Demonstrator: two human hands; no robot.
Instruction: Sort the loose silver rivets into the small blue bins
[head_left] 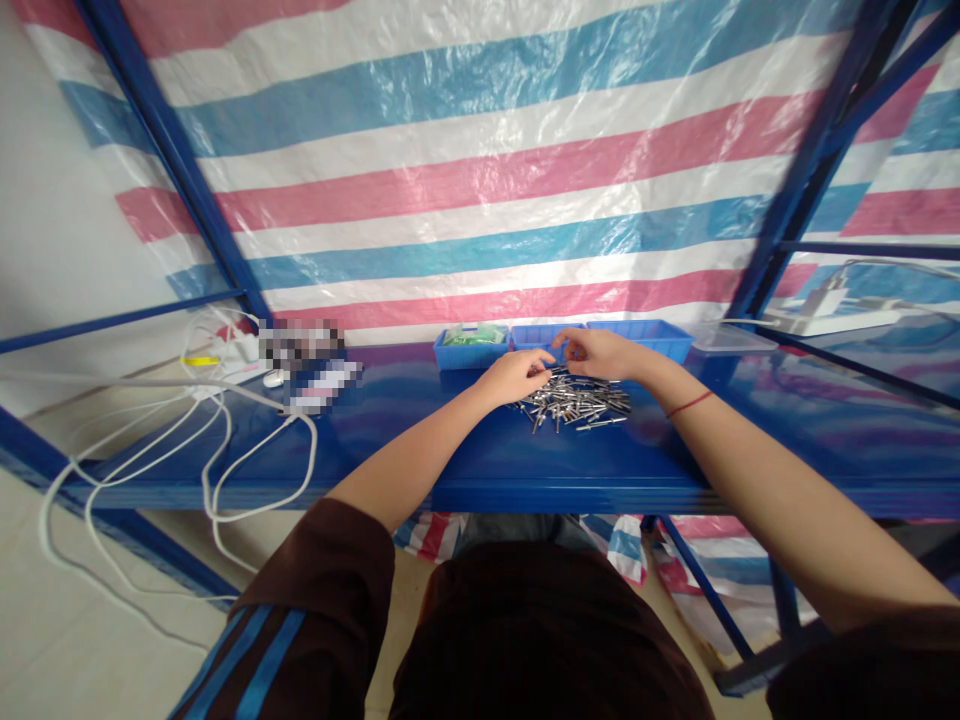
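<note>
A loose pile of thin silvery metal pieces lies on the blue shelf top. My left hand is at the pile's upper left edge, its fingers bent together; anything between them is too small to make out. Just to the right, my right hand hovers over the back of the pile with curled fingers, and their tips are too small to read. Behind my hands stand a blue bin with green and clear plastic bags, a middle blue bin partly hidden by my hands, and a right blue bin.
White cables loop over the shelf's left side beside a power strip and blurred items. A clear plastic lid lies right of the bins. Blue metal posts frame the shelf, with a striped sheet behind.
</note>
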